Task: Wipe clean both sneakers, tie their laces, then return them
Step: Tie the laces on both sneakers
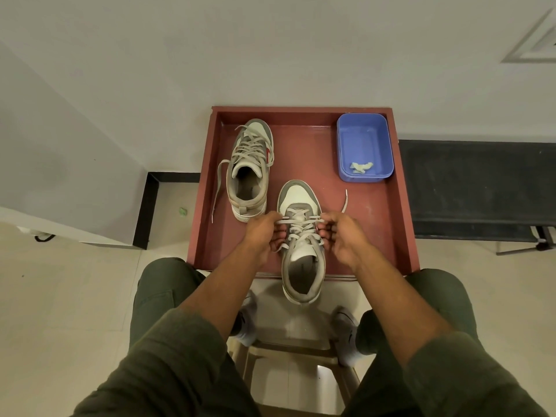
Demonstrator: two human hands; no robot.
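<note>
Grey laces (301, 224): pinched on both sides, pulled taut across the near sneaker
Left fingers (275, 219): curled tight, holding the lace's left part
Right fingers (325, 221): curled tight, holding the lace's right part, its free end lying toward the tub
Near sneaker (301, 245): toe away, heel overhanging the worktop's front edge
Far sneaker (249, 170): at left rear, laces loose
Tub (364, 145): blue, right rear corner, scrap inside
Worktop (376, 224): red-brown, raised rim
</note>
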